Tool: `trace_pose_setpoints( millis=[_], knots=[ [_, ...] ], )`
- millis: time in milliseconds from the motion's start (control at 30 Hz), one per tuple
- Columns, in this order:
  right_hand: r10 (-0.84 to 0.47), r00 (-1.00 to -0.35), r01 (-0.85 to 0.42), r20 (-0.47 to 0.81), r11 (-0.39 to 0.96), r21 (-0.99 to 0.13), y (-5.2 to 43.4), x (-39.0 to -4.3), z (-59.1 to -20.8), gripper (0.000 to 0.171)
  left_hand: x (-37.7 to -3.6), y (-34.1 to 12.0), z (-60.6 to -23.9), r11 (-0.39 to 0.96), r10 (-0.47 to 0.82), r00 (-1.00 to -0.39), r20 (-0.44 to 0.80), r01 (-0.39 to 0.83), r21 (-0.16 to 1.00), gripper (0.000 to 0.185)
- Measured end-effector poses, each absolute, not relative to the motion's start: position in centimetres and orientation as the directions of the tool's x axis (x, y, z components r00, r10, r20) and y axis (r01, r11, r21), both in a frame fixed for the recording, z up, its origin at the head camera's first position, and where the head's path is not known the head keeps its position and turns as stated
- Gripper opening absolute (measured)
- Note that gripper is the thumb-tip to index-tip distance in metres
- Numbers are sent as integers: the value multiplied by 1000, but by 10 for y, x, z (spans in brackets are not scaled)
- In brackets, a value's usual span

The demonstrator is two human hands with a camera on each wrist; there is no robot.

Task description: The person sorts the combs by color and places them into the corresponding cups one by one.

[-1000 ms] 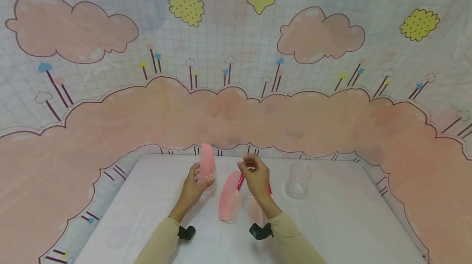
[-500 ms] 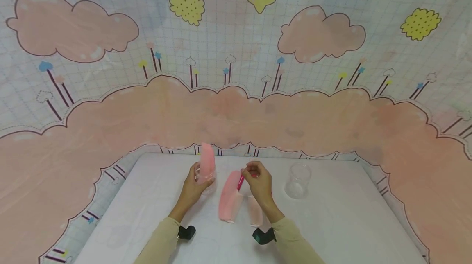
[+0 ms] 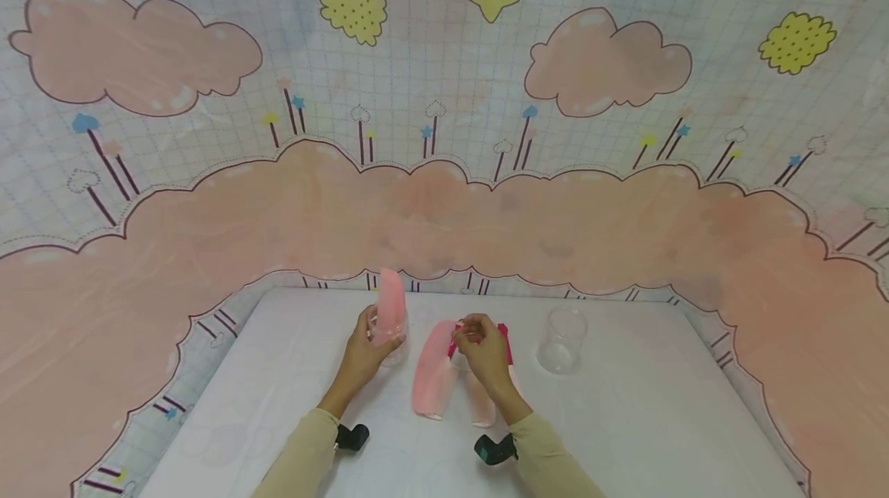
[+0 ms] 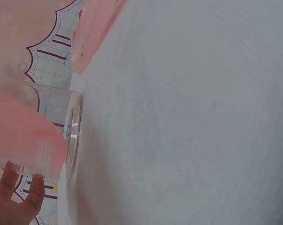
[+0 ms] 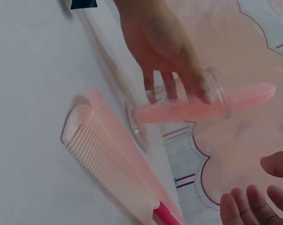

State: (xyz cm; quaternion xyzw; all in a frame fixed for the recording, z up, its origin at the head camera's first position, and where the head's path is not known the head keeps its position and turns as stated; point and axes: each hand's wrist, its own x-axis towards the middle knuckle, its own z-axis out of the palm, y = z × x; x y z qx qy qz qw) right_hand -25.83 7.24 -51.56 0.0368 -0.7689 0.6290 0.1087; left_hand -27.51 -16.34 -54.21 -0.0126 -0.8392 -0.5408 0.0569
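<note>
My left hand [image 3: 364,355] grips a clear cup [image 5: 211,89] standing on the white table [image 3: 625,421]. A pale pink comb [image 3: 390,303] stands upright in that cup and sticks out above the rim. The left wrist view shows the same cup [image 4: 73,136] and comb [image 4: 24,136] close up. My right hand [image 3: 481,345] hovers low over a pink comb [image 3: 432,373] lying flat, beside a magenta handle [image 5: 168,216]. Its fingertips [image 5: 256,202] and thumb are apart, and nothing shows between them. A paler comb [image 3: 481,404] lies partly under my right wrist.
A second clear cup [image 3: 561,340] stands empty to the right of my right hand. A cartoon cloud backdrop [image 3: 444,197] rises behind and around the table. Black wrist mounts [image 3: 353,438] sit on both forearms.
My right hand has dropped from above the combs down to the flat pink comb and drawn slightly nearer. The left hand and its cup have stayed put.
</note>
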Motion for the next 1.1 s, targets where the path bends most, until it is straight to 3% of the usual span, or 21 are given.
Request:
trace_pose_setpoints(
  millis=[467,667,1100],
  knots=[
    [-2,-1000,24,-25,234,-972,69,-258,-532,33,-275,-165,-544,414,-33,-990,141,115,903,87],
    [-29,-994,93,-107,315,-945,68,-255,-533,35,-275,-164,-542,415,-33,-990,138,112,903,86],
    [-44,-979,167,-198,374,-912,61,-253,-540,37,-277,-164,-543,416,-35,-992,120,95,905,90]
  ],
)
